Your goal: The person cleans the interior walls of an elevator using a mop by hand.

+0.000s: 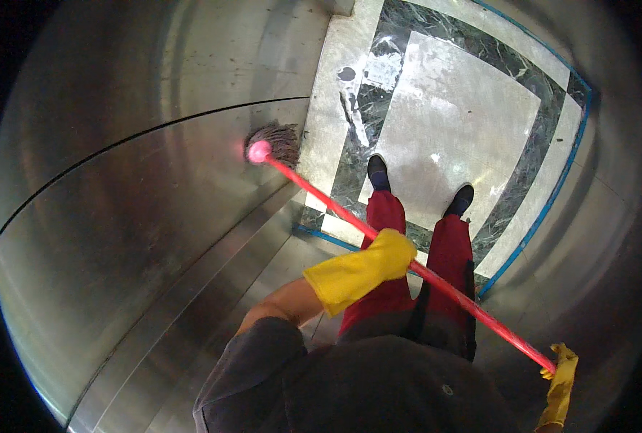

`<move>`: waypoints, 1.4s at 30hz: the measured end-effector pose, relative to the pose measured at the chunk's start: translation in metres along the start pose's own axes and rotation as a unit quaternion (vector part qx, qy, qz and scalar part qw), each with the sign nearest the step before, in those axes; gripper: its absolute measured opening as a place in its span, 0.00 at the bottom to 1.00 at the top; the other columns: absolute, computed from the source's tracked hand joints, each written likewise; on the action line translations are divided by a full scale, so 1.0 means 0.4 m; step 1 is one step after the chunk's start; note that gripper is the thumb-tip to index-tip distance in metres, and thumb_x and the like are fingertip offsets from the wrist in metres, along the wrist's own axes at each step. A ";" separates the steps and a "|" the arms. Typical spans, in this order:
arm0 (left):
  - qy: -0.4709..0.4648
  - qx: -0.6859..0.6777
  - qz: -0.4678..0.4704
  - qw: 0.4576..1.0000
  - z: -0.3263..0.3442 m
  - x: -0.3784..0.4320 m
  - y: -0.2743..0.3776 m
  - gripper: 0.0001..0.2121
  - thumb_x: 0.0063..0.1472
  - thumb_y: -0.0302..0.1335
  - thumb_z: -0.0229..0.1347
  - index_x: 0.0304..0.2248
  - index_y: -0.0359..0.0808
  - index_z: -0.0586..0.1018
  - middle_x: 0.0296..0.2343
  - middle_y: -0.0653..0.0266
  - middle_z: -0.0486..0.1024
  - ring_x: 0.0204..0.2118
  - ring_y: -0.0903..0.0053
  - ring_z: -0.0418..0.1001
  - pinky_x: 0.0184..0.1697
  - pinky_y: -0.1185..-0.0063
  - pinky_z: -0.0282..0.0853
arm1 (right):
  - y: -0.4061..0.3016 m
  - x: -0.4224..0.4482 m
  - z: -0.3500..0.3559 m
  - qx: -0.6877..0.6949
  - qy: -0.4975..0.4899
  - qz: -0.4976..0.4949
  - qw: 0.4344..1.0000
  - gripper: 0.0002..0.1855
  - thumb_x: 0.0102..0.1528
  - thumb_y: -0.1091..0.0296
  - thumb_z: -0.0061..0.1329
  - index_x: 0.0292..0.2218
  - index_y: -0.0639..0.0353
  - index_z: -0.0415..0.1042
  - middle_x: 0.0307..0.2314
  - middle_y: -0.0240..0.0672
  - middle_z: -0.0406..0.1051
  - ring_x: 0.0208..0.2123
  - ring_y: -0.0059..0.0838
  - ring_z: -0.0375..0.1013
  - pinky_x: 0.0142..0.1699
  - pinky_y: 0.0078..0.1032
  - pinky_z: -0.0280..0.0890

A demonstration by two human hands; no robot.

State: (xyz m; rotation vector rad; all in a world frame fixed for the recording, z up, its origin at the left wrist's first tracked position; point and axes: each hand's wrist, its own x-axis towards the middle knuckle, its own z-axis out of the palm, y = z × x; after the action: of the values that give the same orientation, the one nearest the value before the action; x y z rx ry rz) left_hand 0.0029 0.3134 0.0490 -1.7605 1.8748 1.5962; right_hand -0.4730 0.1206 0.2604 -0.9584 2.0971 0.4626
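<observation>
A string mop with a red handle slants across the view from upper left to lower right. Its dark grey strands lie against the lower part of the metal wall, beside the pink mop socket. My left hand, in a yellow rubber glove, is closed around the middle of the handle in front of my legs. At the handle's far end, on the lower right, my right hand grips it in a matching yellow glove. The palms and some fingers are hidden.
Brushed metal panels with a dark seam rise on the left, and another metal wall on the right. Beneath my shoes lies a pale floor with a dark green marble border and blue edging. Wet-looking patches shine near the left wall.
</observation>
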 end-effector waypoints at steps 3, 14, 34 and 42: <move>-0.045 -0.010 0.041 0.998 -0.079 -0.068 0.096 0.08 0.44 0.37 0.55 0.23 0.44 0.79 0.22 0.59 0.75 0.27 0.61 0.74 0.30 0.65 0.66 | 0.103 0.041 -0.129 0.009 -0.025 0.003 1.000 0.19 0.55 0.53 0.40 0.32 0.62 0.70 0.11 0.39 0.65 0.06 0.33 0.64 0.08 0.27 0.59; 0.056 0.023 0.070 0.996 0.029 0.088 -0.234 0.05 0.39 0.33 0.56 0.18 0.42 0.77 0.18 0.61 0.73 0.25 0.61 0.73 0.29 0.64 0.65 | 0.048 -0.140 0.226 0.047 -0.037 0.136 0.989 0.20 0.57 0.53 0.41 0.32 0.65 0.69 0.16 0.39 0.69 0.07 0.27 0.64 0.10 0.22 0.58; 0.038 0.132 0.008 0.991 -0.082 0.034 0.027 0.07 0.40 0.34 0.56 0.20 0.43 0.77 0.21 0.60 0.74 0.27 0.62 0.74 0.30 0.67 0.68 | 0.177 0.101 0.091 0.126 0.029 -0.027 0.991 0.19 0.55 0.53 0.43 0.33 0.62 0.70 0.07 0.32 0.61 0.06 0.23 0.61 0.09 0.19 0.52; 0.108 0.100 0.000 0.989 -0.171 -0.037 0.132 0.06 0.40 0.33 0.57 0.20 0.42 0.76 0.19 0.62 0.74 0.24 0.62 0.73 0.27 0.66 0.67 | 0.189 0.114 -0.052 0.136 0.070 -0.063 0.986 0.21 0.56 0.50 0.42 0.37 0.61 0.71 0.09 0.29 0.61 0.06 0.20 0.60 0.09 0.17 0.51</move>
State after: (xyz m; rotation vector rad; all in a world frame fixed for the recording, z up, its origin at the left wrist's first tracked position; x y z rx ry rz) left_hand 0.0035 0.2618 0.1201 -1.9073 2.0435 1.2073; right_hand -0.5601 0.1358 0.2392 -0.9760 2.1397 0.0432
